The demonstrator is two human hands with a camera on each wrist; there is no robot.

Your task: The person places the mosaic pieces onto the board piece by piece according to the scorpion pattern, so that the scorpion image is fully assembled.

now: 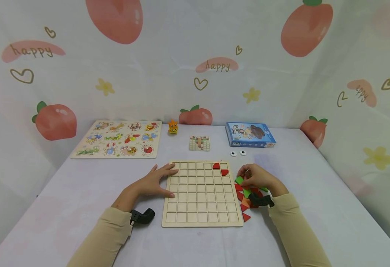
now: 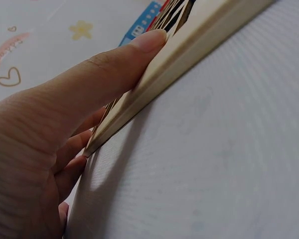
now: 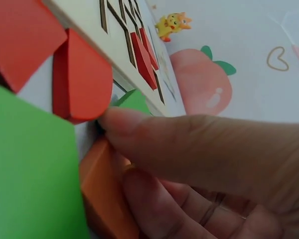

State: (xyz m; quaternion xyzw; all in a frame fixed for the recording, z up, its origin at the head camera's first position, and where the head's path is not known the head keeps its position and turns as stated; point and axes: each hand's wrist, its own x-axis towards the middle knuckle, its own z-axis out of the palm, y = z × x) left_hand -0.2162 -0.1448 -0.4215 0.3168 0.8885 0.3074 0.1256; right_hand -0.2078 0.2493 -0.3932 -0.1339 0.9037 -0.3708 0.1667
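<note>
A wooden grid board lies flat, with two red quarter-round pieces in cells near its far right corner. My left hand rests on the board's left edge, thumb and fingers spread apart. Beside the right edge lies a pile of red, green and orange pieces; my right hand reaches over its far end with fingers bent. Up close in the right wrist view, the thumb tip is by a red round-ended piece and the index fingertip by an orange piece. Whether it pinches one is unclear.
Behind the board are a small pattern card, a little orange-and-yellow figure, two white discs with dark centres and a blue box. An insect puzzle board lies at the back left, before a printed cloth backdrop.
</note>
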